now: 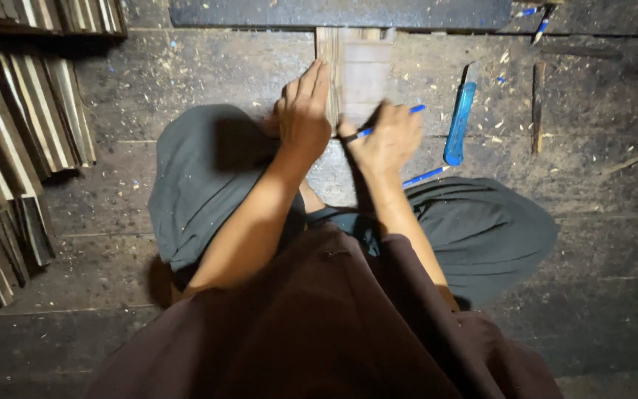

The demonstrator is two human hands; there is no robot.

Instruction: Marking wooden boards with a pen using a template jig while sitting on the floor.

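Head view. Worn dark plank floor [599, 244], dusty, strewn with pale shavings and chips. Seated cross-legged on it, in dark grey trousers and a brown top. Stacks of thin wooden slats [16, 125] piled along the left edge, more in the top left corner; a dark flat beam [334, 12] laid across the top. No containers seen anywhere.

Flat wooden piece [359, 74] placed on the floor just ahead of the knees, long axis running away from the body, far end butted against the beam, near end hidden under the hands. Left hand [303, 118] pressed flat on the piece's left edge, fingers straight, close together, pointing away. Right hand [389, 140] closed in a writing grip round a blue pen [385, 122], tip low and to the left at the piece's near end, tail up and to the right; some blur here.

Blue utility knife [459, 114] flat on the floor just right of the piece, roughly parallel to it. Second blue pen [424, 176] near the right knee, slanted. Thin dark stick [537, 107] further right, also lengthwise.
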